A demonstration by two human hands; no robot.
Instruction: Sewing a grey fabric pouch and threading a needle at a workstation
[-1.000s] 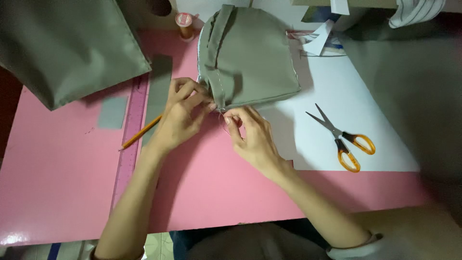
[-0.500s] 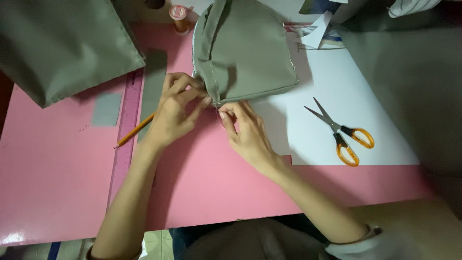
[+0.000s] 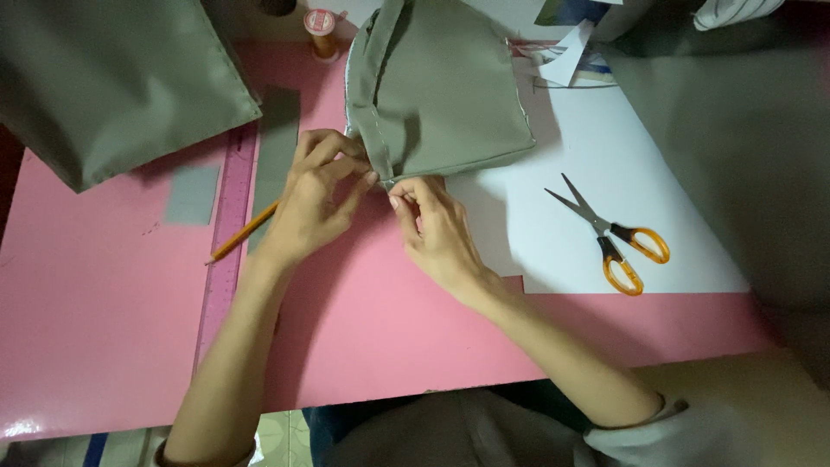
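A folded piece of grey-green fabric (image 3: 450,95) lies on the pink table (image 3: 104,329) and partly on a white sheet (image 3: 596,164). My left hand (image 3: 316,199) pinches the fabric's near corner along its stitched edge. My right hand (image 3: 437,229) sits just right of it, fingertips closed at the same corner on something too small to make out. The two hands almost touch.
Orange-handled scissors (image 3: 609,233) lie open on the white sheet to the right. A pencil (image 3: 242,233) and a pink ruler (image 3: 226,242) lie left of my left hand. A larger grey-green fabric piece (image 3: 112,78) fills the top left. A thread spool (image 3: 322,30) stands at the back.
Both hands stay at the fabric's corner; the fingers shift slightly. The view has drifted a little, nothing else moved.
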